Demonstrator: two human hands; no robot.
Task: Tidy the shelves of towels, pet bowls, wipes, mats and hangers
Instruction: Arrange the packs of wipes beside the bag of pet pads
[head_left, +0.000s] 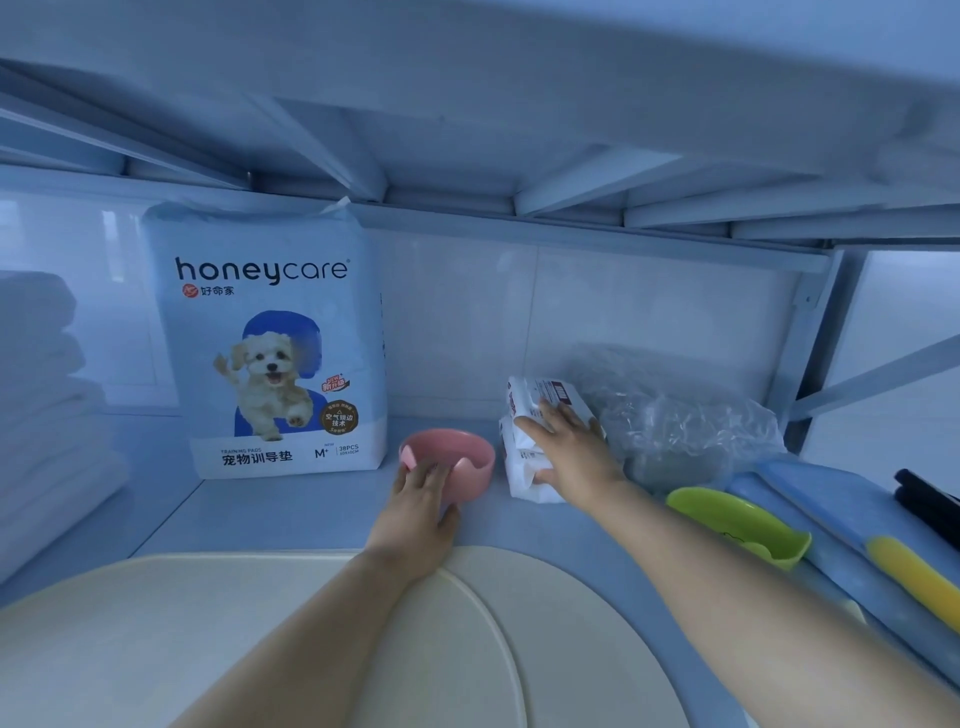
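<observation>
Shelf carrying towels and pad pack left of the left hand; pink bowl in its grip; wipes under the right hand.

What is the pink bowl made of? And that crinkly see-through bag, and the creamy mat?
The pink bowl, gripped by the left hand, looks like matte plastic or ceramic: even colour, thick rim, no shine. The clear bag beside the wipes pack under the right hand is thin plastic film: wrinkled, see-through. The cream mat seems silicone or rubber: dull, with a raised moulded edge.

Towel stack partly beyond left edge
</observation>
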